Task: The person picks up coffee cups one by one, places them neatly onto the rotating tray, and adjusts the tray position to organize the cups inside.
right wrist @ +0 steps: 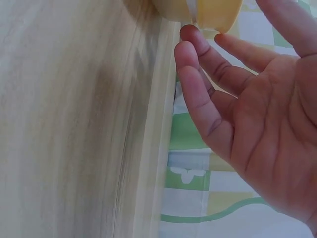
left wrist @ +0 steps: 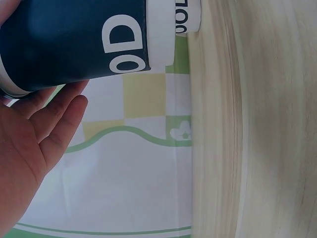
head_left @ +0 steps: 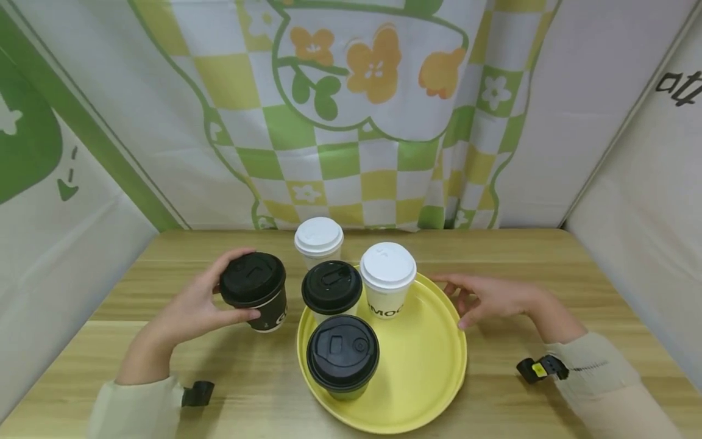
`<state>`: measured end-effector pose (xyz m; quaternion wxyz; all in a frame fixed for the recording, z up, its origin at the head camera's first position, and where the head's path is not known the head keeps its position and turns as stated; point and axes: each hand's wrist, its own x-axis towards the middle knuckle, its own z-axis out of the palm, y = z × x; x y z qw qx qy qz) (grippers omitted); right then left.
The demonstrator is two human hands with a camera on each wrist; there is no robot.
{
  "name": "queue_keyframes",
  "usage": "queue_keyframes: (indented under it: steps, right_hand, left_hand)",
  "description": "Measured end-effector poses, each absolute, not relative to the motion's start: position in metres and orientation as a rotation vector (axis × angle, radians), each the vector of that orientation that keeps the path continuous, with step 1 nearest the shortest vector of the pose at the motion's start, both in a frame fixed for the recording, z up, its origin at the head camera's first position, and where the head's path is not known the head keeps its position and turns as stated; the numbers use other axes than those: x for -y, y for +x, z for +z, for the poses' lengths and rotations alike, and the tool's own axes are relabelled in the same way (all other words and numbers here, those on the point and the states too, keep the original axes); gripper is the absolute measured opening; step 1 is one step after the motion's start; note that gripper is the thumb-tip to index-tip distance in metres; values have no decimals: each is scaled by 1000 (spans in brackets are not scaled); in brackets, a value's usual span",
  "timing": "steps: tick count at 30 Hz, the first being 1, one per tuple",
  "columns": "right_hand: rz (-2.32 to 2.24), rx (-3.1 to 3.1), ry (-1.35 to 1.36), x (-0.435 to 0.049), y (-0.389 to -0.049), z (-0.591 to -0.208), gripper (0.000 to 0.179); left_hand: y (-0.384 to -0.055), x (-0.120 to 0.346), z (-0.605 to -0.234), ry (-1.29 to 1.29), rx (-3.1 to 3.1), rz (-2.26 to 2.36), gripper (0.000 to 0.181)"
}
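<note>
My left hand grips a black paper coffee cup with a black lid, left of the yellow round tray. In the left wrist view, the cup's white base hangs slightly above the tabletop. My right hand is at the tray's right rim with fingers loosely bent; its thumb and a fingertip are at the rim, though contact is hard to tell. On the tray stand a white-lidded cup, a black-lidded pale cup and a black-lidded green cup.
Another white-lidded cup stands at the back; whether it is on the tray is hidden. All sit on a wooden table. A checkered, flower-printed cloth hangs behind it, and pale fabric walls close the sides.
</note>
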<state>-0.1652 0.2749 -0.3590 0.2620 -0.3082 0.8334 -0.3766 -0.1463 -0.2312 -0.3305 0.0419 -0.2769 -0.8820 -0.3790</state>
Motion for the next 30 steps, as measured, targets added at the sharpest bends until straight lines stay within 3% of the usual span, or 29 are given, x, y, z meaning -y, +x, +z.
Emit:
queue_keyframes:
  steps: [30]
  right_hand:
    - [-993,-2321,-853,-276,-139,-358,98]
  left_hand:
    - [-146,231,-330,-862,2692,-1140,95]
